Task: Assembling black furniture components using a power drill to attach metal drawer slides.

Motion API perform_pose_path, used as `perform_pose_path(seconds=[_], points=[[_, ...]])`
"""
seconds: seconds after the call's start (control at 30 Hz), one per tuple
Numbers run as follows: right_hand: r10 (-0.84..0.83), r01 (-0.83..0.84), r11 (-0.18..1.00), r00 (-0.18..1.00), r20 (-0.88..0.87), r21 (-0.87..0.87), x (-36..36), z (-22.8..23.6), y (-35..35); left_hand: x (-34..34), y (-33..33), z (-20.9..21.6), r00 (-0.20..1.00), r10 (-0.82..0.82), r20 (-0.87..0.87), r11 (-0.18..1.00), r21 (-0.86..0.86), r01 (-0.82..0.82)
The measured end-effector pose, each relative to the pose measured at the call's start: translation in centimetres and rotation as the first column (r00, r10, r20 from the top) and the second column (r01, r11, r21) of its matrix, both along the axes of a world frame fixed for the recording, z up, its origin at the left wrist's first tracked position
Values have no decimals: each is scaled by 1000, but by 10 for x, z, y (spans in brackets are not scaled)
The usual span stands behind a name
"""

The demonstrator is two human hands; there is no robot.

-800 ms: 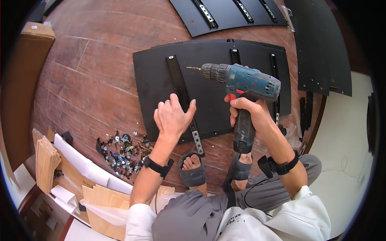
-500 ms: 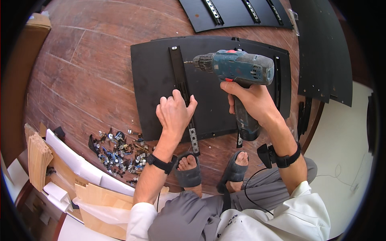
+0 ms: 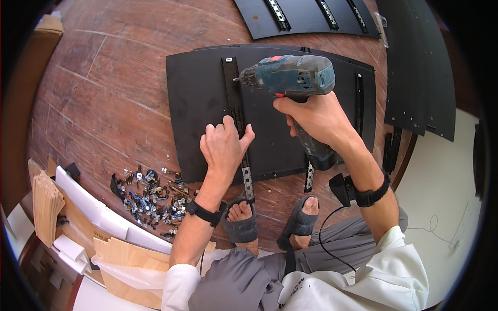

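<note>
A black drawer slide [image 3: 232, 85] lies lengthwise across a dark panel [image 3: 197, 93] on the floor, its perforated metal end [image 3: 248, 181] sticking out past the near edge. My left hand [image 3: 223, 145] is closed over the middle of the slide, fingers curled on one side and thumb on the other. In my right hand [image 3: 319, 119] is a blue cordless drill [image 3: 293, 75], gripped by its handle. The drill points left, and its bit tip is by the upper part of the slide; whether it touches cannot be made out.
Loose screws and fittings [image 3: 150, 197] lie in a heap at lower left, beside cardboard and white foam [image 3: 98, 207]. Another panel with several slides [image 3: 306, 20] is at the far side. Tall dark panels [image 3: 415, 67] stand at right. My sandalled feet [image 3: 241, 220] are close by.
My right hand has brought the drill left and slightly away from me, so its bit is nearer the slide. The slide's far end has swung a little right under my left hand.
</note>
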State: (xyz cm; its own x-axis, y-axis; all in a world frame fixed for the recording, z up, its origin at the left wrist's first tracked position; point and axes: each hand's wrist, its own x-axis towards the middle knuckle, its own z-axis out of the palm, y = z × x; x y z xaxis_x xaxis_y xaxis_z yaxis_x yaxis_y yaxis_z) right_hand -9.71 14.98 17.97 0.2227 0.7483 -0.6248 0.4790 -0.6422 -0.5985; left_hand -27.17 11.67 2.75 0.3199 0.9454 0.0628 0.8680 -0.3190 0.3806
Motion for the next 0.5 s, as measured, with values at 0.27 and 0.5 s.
perform_pose_path(seconds=[0.27, 0.5], points=[[54, -53, 998, 998, 31, -23, -2, -1, 6, 0, 2, 0, 1000, 0, 15, 999, 37, -1], [40, -39, 999, 999, 31, -25, -3, -2, 3, 1, 0, -2, 1000, 2, 11, 1000, 23, -3]])
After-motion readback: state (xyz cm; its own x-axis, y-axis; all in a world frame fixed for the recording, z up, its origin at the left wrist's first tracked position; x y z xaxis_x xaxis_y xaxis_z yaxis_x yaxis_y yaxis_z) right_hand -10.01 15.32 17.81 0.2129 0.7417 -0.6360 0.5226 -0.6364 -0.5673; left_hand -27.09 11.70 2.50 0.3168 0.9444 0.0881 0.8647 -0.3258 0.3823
